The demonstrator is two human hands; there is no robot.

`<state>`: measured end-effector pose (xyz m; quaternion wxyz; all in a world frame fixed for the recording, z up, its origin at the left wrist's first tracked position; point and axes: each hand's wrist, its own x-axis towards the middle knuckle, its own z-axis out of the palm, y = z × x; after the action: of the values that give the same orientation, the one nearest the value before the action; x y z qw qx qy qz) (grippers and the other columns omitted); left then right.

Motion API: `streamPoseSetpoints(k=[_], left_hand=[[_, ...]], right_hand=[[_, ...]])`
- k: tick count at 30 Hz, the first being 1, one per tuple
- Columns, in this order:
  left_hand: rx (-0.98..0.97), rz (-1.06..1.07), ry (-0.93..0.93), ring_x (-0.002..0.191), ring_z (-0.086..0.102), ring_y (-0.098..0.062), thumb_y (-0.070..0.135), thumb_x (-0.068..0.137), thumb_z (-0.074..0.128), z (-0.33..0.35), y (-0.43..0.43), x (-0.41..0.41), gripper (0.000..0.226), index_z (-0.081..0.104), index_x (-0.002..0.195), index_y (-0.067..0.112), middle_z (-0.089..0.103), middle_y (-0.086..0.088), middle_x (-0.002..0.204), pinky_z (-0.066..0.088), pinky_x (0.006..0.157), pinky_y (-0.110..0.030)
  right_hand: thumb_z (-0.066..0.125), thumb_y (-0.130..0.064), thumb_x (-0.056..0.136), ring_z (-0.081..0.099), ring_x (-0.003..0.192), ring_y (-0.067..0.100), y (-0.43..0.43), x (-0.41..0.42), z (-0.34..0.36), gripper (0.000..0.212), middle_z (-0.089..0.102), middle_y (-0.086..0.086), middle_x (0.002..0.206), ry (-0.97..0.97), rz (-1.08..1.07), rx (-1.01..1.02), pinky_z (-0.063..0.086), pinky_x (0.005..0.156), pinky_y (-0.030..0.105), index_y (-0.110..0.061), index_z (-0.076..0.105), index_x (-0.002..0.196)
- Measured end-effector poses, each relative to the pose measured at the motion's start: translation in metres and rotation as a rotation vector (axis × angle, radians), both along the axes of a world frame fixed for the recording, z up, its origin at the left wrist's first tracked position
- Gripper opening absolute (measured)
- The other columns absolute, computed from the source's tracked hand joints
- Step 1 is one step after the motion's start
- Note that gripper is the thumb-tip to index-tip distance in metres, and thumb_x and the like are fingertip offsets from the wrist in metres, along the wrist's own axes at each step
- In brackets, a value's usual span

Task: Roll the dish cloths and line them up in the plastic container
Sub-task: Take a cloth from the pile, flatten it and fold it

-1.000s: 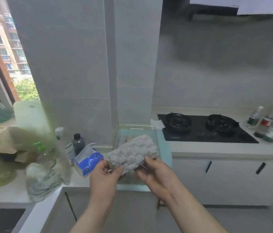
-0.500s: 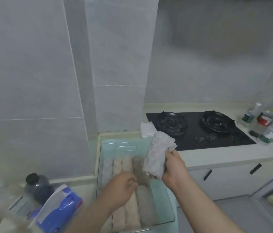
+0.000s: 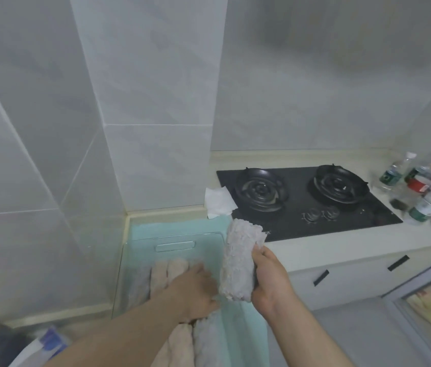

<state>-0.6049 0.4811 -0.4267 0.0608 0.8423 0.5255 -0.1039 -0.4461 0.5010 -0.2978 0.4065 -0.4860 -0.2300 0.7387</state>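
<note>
Head view: one roll held over the container, others laid inside.

Right hand grips a rolled grey dish cloth, near upright, above the right side of the clear plastic container on the countertop. Left hand rests on the rolled cloths, beige and grey, lying side by side in the container; fingertips hidden behind the held roll, so whether the fingers curl cannot be told. Black gas hob to the right, white tissue at its left edge, bottles far right.

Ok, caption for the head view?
Right hand holds a rolled cloth above the container; left hand rests on the rolls inside.
</note>
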Motion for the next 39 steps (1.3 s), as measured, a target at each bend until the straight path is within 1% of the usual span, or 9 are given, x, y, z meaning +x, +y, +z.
streamPoseSetpoints(k=[5,12,14,16,17,20,26,32,39], left_hand=[[-0.101,0.059,0.265,0.123,0.041,-0.03,0.055,0.068,0.032,-0.011,0.014,0.01,0.067,0.061,0.118,0.023,0.06,-0.006,0.121,0.003,0.106,-0.058],[-0.182,0.194,0.201,0.122,0.042,-0.026,0.059,0.081,0.037,0.01,-0.008,-0.011,0.048,0.055,0.116,0.032,0.058,0.0,0.122,0.012,0.106,-0.055],[-0.113,0.425,0.108,0.13,0.039,-0.009,0.069,0.078,0.028,-0.021,-0.015,-0.033,0.074,0.04,0.139,0.029,0.046,0.009,0.14,0.001,0.118,-0.045],[-0.132,0.686,0.125,0.118,0.02,0.031,0.068,0.082,-0.008,-0.044,-0.035,-0.059,0.08,0.024,0.149,0.037,0.022,0.025,0.152,-0.024,0.109,-0.018],[-0.244,0.676,0.128,0.119,0.007,0.032,0.065,0.08,-0.018,-0.049,-0.034,-0.064,0.081,0.02,0.148,0.044,0.006,0.018,0.156,-0.028,0.106,-0.017],[-0.286,0.269,-0.014,0.145,0.0,-0.006,0.077,0.079,0.02,-0.003,-0.029,-0.046,0.085,0.006,0.152,0.036,0.004,0.016,0.156,-0.011,0.117,-0.049],[-0.297,0.254,-0.115,0.146,0.007,-0.01,0.063,0.087,0.043,0.026,-0.036,-0.052,0.067,0.029,0.147,0.037,0.025,0.017,0.155,-0.013,0.117,-0.043],[-0.31,0.295,-0.098,0.142,0.018,-0.012,0.053,0.088,0.043,0.033,-0.037,-0.056,0.055,0.052,0.133,0.023,0.041,0.007,0.146,-0.01,0.118,-0.042],[-0.285,0.319,-0.061,0.14,0.023,-0.014,0.046,0.093,0.039,0.038,-0.035,-0.051,0.048,0.052,0.135,0.024,0.046,0.006,0.141,-0.009,0.118,-0.041]], right_hand=[[0.053,-0.013,0.094,0.058,0.069,0.025,0.004,0.0,-0.011,0.002,0.061,0.015,0.077,-0.167,0.011,0.036,0.049,0.06,0.032,-0.011,0.052,0.093],[0.042,-0.002,0.09,0.045,0.059,0.016,-0.01,-0.037,-0.023,0.033,0.049,0.001,0.063,-0.539,0.136,0.337,0.038,0.051,0.021,-0.028,0.049,0.072],[0.038,0.003,0.089,0.046,0.061,0.013,-0.013,-0.055,-0.034,0.033,0.051,-0.001,0.066,-0.579,0.166,0.331,0.038,0.051,0.017,-0.023,0.052,0.074],[0.037,0.006,0.09,0.047,0.064,0.013,-0.013,-0.074,-0.052,0.031,0.052,0.002,0.071,-0.485,0.126,0.18,0.04,0.051,0.014,-0.016,0.05,0.072],[0.038,0.006,0.09,0.046,0.063,0.013,-0.013,-0.081,-0.064,0.029,0.051,0.002,0.072,-0.429,0.094,0.078,0.04,0.048,0.012,-0.014,0.047,0.07],[0.044,-0.001,0.087,0.04,0.062,0.015,-0.006,-0.095,-0.1,0.03,0.043,0.002,0.068,-0.285,-0.029,-0.159,0.041,0.048,0.017,-0.016,0.039,0.061],[0.043,-0.008,0.082,0.044,0.061,0.023,0.013,-0.111,-0.129,0.029,0.051,0.004,0.055,-0.135,-0.111,-0.306,0.038,0.055,0.028,-0.012,0.043,0.054],[0.047,-0.016,0.085,0.031,0.066,0.017,0.015,-0.121,-0.132,0.029,0.034,0.002,0.066,-0.346,-0.043,-0.213,0.03,0.058,0.028,-0.02,0.03,0.061],[0.043,-0.005,0.092,0.046,0.074,0.015,0.013,-0.115,-0.144,0.036,0.046,0.001,0.076,-0.764,0.305,0.107,0.034,0.057,0.02,-0.021,0.036,0.059]])
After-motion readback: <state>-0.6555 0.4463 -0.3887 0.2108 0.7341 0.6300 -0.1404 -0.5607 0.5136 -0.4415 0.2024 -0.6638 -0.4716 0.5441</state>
